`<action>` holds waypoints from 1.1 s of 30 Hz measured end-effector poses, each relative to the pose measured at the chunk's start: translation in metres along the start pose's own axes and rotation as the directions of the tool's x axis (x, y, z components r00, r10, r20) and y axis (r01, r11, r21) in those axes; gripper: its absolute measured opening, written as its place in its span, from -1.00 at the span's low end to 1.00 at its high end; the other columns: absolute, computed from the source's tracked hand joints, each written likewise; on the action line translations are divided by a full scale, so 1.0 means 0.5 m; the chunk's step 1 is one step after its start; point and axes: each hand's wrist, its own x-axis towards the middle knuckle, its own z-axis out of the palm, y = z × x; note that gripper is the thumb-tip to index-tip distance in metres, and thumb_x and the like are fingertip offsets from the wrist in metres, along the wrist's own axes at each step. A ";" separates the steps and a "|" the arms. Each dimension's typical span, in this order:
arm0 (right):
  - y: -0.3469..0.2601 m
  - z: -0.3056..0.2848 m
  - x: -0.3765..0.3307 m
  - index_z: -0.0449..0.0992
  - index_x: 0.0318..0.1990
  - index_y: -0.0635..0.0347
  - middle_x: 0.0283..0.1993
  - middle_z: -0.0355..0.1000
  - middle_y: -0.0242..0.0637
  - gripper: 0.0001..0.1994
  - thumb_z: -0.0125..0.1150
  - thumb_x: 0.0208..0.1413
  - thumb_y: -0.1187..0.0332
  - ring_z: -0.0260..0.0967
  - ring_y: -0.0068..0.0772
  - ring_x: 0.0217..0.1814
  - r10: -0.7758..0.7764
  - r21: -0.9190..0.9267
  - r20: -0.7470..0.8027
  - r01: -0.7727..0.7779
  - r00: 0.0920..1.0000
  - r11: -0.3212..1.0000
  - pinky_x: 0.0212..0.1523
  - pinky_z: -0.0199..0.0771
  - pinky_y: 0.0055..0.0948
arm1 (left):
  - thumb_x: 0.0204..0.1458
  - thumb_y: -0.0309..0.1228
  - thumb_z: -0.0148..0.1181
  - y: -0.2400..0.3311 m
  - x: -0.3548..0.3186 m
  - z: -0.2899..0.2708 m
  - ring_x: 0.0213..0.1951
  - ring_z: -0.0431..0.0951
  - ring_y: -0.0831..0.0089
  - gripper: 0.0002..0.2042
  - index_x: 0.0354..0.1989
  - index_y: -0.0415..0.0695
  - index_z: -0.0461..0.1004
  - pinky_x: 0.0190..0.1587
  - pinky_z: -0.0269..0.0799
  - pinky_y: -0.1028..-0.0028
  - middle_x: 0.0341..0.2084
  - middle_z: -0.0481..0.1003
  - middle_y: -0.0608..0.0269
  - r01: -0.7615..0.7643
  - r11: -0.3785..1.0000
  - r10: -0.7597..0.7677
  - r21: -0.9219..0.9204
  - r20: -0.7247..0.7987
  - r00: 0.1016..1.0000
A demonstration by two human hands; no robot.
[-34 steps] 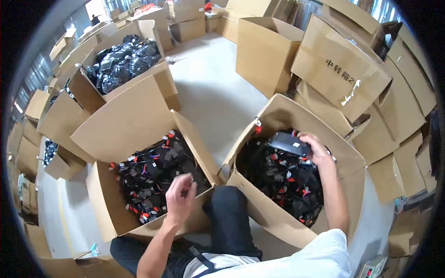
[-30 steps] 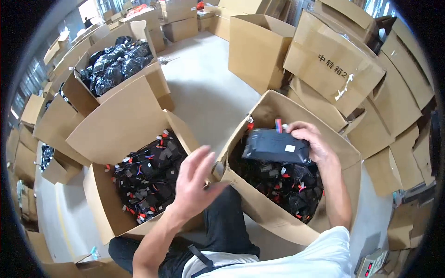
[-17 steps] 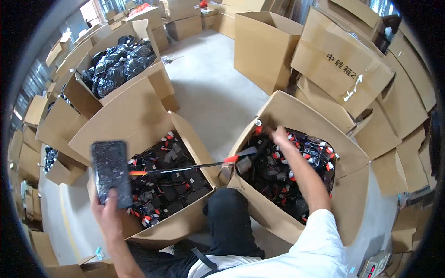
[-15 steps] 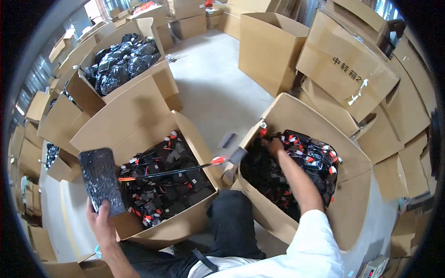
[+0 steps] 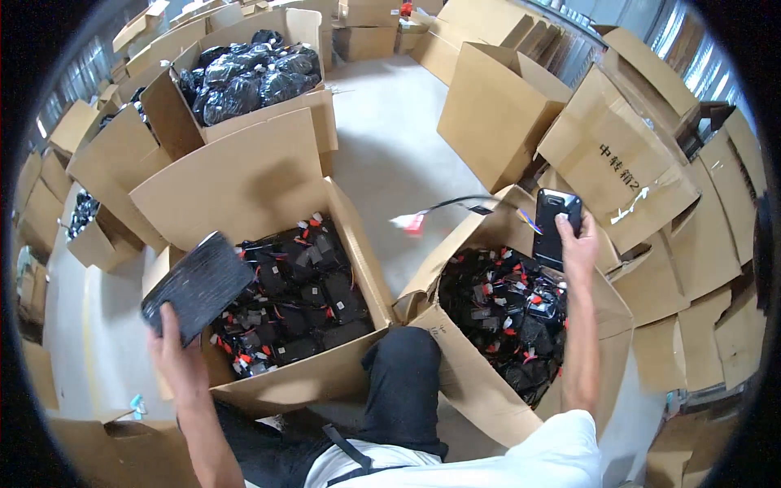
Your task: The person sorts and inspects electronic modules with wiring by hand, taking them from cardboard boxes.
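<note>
My left hand grips a flat black rectangular pack with a glossy, ribbed surface. It is tilted over the left edge of the left carton. Raised above the right carton, my right hand holds a slim black device with rounded corners, thumb across its face. From it a dark cable with a few coloured wires swings out to the left, ending in a blurred red-and-white connector. Black devices with wires and red and white plugs fill both cartons.
Beyond the left carton, another carton holds black plastic bags. A tall open carton stands farther back on the right. Stacked cartons line the right side, and more crowd the left. Grey floor runs between them.
My right hand has come up out of the right carton with the black device. The pack in my left hand has tilted to the right and sits lower. The whole view has shifted.
</note>
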 end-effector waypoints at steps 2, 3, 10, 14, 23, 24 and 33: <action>-0.184 -0.003 -0.046 0.49 0.02 0.34 -0.16 0.54 -0.31 -0.57 0.41 0.00 0.37 0.45 -0.49 -0.14 -0.144 -0.014 0.257 0.153 0.956 0.988 -0.07 0.48 -0.43 | 0.26 -0.30 0.15 -0.012 -0.020 0.064 -0.01 0.55 0.36 -0.68 0.10 -0.19 0.38 0.00 0.54 0.27 -0.06 0.52 0.18 0.018 0.998 -0.020 0.055 0.046 0.999; -0.274 -0.004 -0.082 0.49 0.08 0.35 -0.15 0.55 -0.27 -0.52 0.42 -0.03 0.39 0.49 -0.46 -0.11 -0.201 -0.048 0.419 0.243 0.885 0.969 -0.05 0.49 -0.41 | 0.28 -0.29 0.11 -0.024 -0.029 0.094 -0.04 0.55 0.39 -0.70 0.08 -0.18 0.39 -0.02 0.56 0.27 -0.08 0.52 0.21 -0.010 0.993 0.000 0.121 0.086 0.996; -0.492 0.241 -0.257 0.52 0.09 0.27 -0.14 0.51 -0.08 -0.43 0.52 -0.15 0.35 0.54 -0.11 -0.16 -0.684 0.467 0.708 0.612 0.172 0.638 -0.17 0.57 -0.27 | 0.36 -0.26 -0.03 -0.003 -0.145 0.187 -0.03 0.42 0.51 -0.66 0.09 -0.30 0.38 0.06 0.34 0.49 -0.10 0.47 0.22 -0.058 0.994 0.001 0.096 0.512 0.859; -0.519 0.342 -0.318 0.53 0.11 0.23 -0.11 0.48 -0.14 -0.45 0.52 -0.11 0.34 0.51 -0.17 -0.14 -0.779 0.634 0.616 0.513 0.117 0.578 -0.16 0.57 -0.33 | 0.23 -0.24 0.18 0.022 -0.143 0.103 0.00 0.43 0.50 -0.55 0.16 -0.28 0.32 0.10 0.34 0.46 -0.07 0.46 0.22 -0.099 0.993 0.046 0.069 0.540 0.840; -0.478 0.413 -0.398 0.27 0.27 0.36 0.19 0.33 -0.05 -0.18 0.28 0.10 -0.18 0.33 -0.13 0.23 -0.550 0.642 0.490 0.146 0.677 0.753 0.27 0.31 -0.17 | 0.12 -0.41 0.18 0.022 -0.129 -0.004 -0.09 0.49 0.51 -0.61 0.12 -0.26 0.36 0.06 0.41 0.43 -0.10 0.49 0.25 0.187 0.945 -0.116 -0.268 0.259 0.959; -0.461 0.417 -0.427 0.10 0.35 0.40 0.25 0.28 -0.07 -0.03 0.21 0.08 -0.30 0.28 -0.27 0.27 -0.481 0.622 0.565 0.037 0.670 0.782 0.28 0.28 -0.25 | 0.13 -0.41 0.19 0.014 -0.123 0.006 -0.09 0.49 0.50 -0.59 0.14 -0.25 0.34 0.06 0.42 0.42 -0.09 0.49 0.24 0.217 0.945 -0.153 -0.245 0.254 0.955; -0.574 0.480 -0.353 0.44 0.08 0.39 -0.18 0.54 -0.29 -0.38 0.48 0.02 0.08 0.49 -0.51 -0.13 -0.403 0.496 0.651 0.041 0.643 0.867 -0.11 0.51 -0.48 | -0.10 -0.12 0.49 0.121 0.026 0.018 -0.02 0.48 0.50 -0.26 0.15 -0.36 0.34 0.04 0.44 0.48 -0.04 0.48 0.15 0.109 0.969 -0.235 0.223 0.683 0.692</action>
